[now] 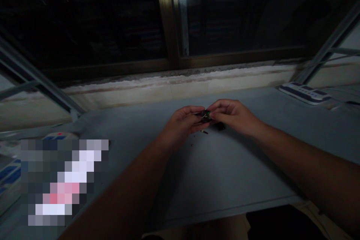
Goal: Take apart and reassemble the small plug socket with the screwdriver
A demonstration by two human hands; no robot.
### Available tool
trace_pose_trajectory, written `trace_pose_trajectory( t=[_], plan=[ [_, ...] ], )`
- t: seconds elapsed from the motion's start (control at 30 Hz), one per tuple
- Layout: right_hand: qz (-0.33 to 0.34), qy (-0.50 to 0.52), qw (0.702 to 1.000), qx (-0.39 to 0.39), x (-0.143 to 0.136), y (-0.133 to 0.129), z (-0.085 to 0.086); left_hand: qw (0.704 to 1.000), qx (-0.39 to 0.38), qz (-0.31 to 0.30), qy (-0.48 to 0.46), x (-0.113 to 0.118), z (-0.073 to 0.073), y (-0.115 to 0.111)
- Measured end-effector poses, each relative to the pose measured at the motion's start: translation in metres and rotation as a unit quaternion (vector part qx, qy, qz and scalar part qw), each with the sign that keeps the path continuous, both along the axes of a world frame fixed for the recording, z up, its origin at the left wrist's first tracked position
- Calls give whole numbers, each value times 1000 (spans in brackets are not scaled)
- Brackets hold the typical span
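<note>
Both my hands meet over the middle of the grey-blue table [225, 172]. My left hand [184, 122] is closed around a small dark part with a bit of green and a thin light wire or edge [205, 115]; its exact kind is too small and dim to tell. The fingertips of my right hand [232, 114] pinch the same part at its green side. Just below the hands lies a black piece [221, 126], partly in shadow. A short thin tool or pin with a light end [204, 132] and a few tiny screw-like bits [192, 145] rest nearby.
A white and dark power strip [305, 93] lies at the back right, and another with a red light [60, 135] at the left. Pixelated blur hides an area at the lower left. Metal frame legs [42, 78] stand at both sides, before a dark window [112, 26].
</note>
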State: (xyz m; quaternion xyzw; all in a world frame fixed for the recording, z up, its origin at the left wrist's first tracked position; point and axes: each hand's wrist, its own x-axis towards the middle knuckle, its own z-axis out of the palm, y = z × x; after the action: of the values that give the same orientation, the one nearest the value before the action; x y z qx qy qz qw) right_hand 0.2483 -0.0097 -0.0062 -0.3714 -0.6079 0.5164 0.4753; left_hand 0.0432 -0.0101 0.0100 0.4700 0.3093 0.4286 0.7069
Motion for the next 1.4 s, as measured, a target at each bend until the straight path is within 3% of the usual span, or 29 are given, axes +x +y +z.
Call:
trace_pose_trajectory(
  t=[0.3, 0.5, 0.7, 0.93, 1.07, 1.17, 1.27, 1.33, 1.4],
  plan=[
    [-10, -27, 999, 37, -1, -3, 3, 1000, 10, -5, 29, -3, -2, 2],
    [-30, -44, 997, 47, -3, -6, 4, 987, 116, 24, 110, -5, -3, 6],
    [8, -10, 999, 40, -7, -10, 9, 973, 189, -16, 133, -9, 6, 3],
    [16, -22, 999, 39, -7, -6, 4, 970, 188, -75, 133, -13, 0, 7],
    [-8, -95, 990, 106, -2, -3, 1, 973, 172, -39, 152, -13, 0, 9],
    [-47, -232, 944, 230, 1, -4, 3, 973, 152, 12, 171, -14, 3, 10],
    [-38, -391, 856, 335, 2, -6, 3, 979, 117, 74, 147, -15, 6, 11],
    [-17, -452, 819, 352, 0, -7, 1, 981, 102, 111, 122, -15, 8, 11],
    [-10, -478, 803, 355, -3, -6, -3, 981, 93, 132, 111, -14, 10, 11]
  ],
)
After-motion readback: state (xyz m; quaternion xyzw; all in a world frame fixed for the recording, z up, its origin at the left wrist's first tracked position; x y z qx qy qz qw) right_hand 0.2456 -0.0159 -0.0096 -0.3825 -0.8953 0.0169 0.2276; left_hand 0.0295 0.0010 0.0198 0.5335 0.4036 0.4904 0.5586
